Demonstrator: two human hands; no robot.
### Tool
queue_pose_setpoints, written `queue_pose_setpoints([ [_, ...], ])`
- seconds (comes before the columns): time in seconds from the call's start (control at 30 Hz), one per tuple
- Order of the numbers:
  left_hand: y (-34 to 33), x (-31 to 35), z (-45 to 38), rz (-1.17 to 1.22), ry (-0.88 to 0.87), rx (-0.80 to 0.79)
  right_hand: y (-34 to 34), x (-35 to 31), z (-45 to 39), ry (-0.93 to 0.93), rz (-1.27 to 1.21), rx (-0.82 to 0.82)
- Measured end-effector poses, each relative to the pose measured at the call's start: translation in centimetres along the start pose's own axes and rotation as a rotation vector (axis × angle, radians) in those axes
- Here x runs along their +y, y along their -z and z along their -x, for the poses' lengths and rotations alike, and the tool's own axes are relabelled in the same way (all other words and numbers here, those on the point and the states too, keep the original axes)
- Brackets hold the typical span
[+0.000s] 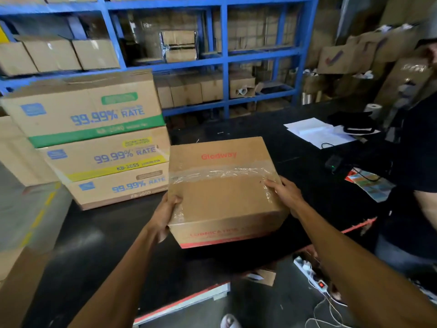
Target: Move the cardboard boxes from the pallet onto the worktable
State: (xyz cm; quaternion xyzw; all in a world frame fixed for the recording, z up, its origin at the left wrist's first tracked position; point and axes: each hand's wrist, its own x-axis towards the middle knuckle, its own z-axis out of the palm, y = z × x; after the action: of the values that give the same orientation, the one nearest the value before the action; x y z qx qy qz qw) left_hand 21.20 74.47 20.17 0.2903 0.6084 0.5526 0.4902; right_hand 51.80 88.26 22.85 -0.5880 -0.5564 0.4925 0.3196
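I see my 2 hands holding a brown cardboard box [222, 185] with red words on it. My left hand [165, 215] grips the near left corner, with the thumb on top and the fingers curled under the side. My right hand [287, 194] grips the right edge, fingers bent over the shiny clear tape. The box is between my hands, over the black worktable [236, 129]. I cannot tell if its bottom touches the table.

Just past my left hand is a stack of 3 boxes [104, 147] on the table, each with blue "99.99% RATE" on it. The held box sits right beside that stack.

Far past my right hand lie white papers [316, 132]. Another person in dark clothes [411, 147] stands out to the right of that hand. Behind the table are blue shelves [224, 58] full of boxes.
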Motion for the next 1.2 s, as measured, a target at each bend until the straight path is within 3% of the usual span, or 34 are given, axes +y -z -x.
queue_pose_setpoints([
  [0.27, -2.9, 1.9, -16.5, 0.057, 0.103, 0.002, -1.3, -2.8, -16.4, -0.058, 0.078, 0.009],
  [0.6, -4.1, 3.9, -28.9, 0.076, 0.181, 0.115, -4.0, -5.1, -31.3, -0.111, 0.121, -0.076],
  [0.83, -4.3, 4.6, -34.2, 0.115, 0.082, 0.216, -5.6, -6.8, -39.9, -0.090, 0.116, -0.173],
  [1.07, -4.8, 3.4, -35.5, 0.150, -0.011, 0.403, -6.1, -4.3, -41.2, -0.024, -0.231, -0.075],
  [1.2, -5.5, 1.2, -33.5, 0.130, 0.020, 0.366, -8.0, 0.1, -37.7, 0.013, -0.279, 0.018],
])
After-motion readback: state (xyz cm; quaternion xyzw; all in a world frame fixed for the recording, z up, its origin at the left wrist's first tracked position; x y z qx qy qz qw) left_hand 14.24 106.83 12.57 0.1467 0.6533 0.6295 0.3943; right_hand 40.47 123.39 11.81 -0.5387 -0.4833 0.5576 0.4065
